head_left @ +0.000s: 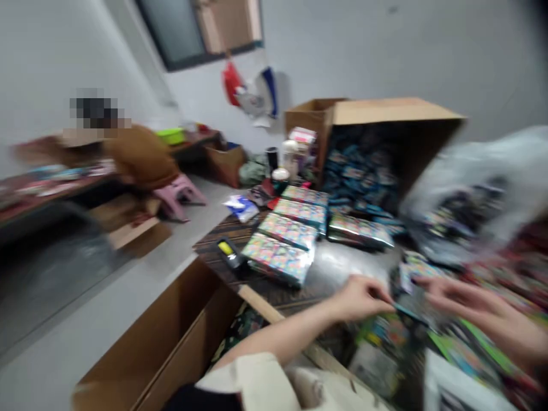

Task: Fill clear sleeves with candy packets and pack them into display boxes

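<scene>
Both hands meet over the crowded right end of the table point(342, 264). The left hand point(363, 297) pinches the edge of a dark packet point(411, 311). The right hand point(471, 315) lies fingers-out against it, its grip lost to blur. Four foil packs point(278, 258) line the table's clearer left edge, with a fifth pack point(360, 231) beside them. One open carton point(171, 342) stands below.

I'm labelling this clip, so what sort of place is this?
Probably a small packing workroom, though the picture is blurred: rows of foil packs on the table, a big cardboard box on its side full of more, and a second person at another table.
</scene>
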A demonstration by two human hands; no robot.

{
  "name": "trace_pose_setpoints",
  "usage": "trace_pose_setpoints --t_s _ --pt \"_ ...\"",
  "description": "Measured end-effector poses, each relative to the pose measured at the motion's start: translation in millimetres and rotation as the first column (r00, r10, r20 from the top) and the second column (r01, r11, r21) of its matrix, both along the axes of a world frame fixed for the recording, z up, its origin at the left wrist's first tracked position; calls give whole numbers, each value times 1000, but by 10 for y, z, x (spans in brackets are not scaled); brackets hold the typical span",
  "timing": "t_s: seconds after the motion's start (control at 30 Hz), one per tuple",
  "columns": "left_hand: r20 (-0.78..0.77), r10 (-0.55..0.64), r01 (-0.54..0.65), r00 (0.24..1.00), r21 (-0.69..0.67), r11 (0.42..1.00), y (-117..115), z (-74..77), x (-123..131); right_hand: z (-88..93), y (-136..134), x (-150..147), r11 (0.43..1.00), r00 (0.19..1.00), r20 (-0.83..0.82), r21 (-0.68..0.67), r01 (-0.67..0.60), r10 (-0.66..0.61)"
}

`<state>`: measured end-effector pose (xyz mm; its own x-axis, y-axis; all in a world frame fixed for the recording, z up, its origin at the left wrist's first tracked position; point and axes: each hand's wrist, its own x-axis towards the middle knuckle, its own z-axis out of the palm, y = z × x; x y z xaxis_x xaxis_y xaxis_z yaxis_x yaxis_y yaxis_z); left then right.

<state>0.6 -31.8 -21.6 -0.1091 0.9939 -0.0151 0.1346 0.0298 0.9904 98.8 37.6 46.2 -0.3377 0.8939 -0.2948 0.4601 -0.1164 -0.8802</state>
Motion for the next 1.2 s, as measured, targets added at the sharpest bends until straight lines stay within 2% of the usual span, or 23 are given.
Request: trace_pose_setpoints --t_s 0.03,0.07,0.1,0.13,0.23,0.37,0.5,0.67,0.8,0.9,0.97,1.03,1.13,1.2 --pt "4 21 -21 1000 0 1000 -5 57 -9 65 167 240 999 999 -6 6 -43 43" --pt "-7 8 -8 1000 9 1000 4 99 -24 127 288 436 952 951 -32 4 -307 307" --pt "-17 12 -11 1000 19 1000 24 123 -38 176 374 573 896 894 -52 30 -444 445" --pt "-16 1 -1 1000 20 1000 47 131 -48 207 435 651 852 850 -62 21 -524 524" --pt "-5 2 -2 1000 41 999 83 106 -38 197 529 634 803 803 -83 -40 -595 590" --pt "-4 25 -25 1000 48 999 61 114 17 102 515 514 761 770 -79 -123 -638 633" --pt "-28 52 -51 998 52 997 59 153 65 23 480 539 760 770 -81 -124 -638 633" --pt "-143 171 -161 975 79 984 70 77 157 -118 497 568 770 776 -94 -102 -630 623" --pt "-195 244 -219 950 138 966 70 55 202 -240 490 544 828 832 -100 -93 -553 545" --pt "-191 255 -231 948 141 963 52 91 221 -280 403 533 898 896 -171 -97 -430 411" --pt "-107 269 -258 957 108 960 16 90 252 -281 287 549 935 919 -264 -120 -334 294" --pt "49 253 -255 966 39 966 -39 47 297 -291 157 601 955 919 -347 -156 -252 185" --pt "282 129 -109 951 -85 990 -153 -28 326 -405 46 746 960 904 -422 -275 -60 -64" --pt "336 86 -49 938 -116 992 -278 22 284 -550 50 861 945 873 -429 -313 100 -234"
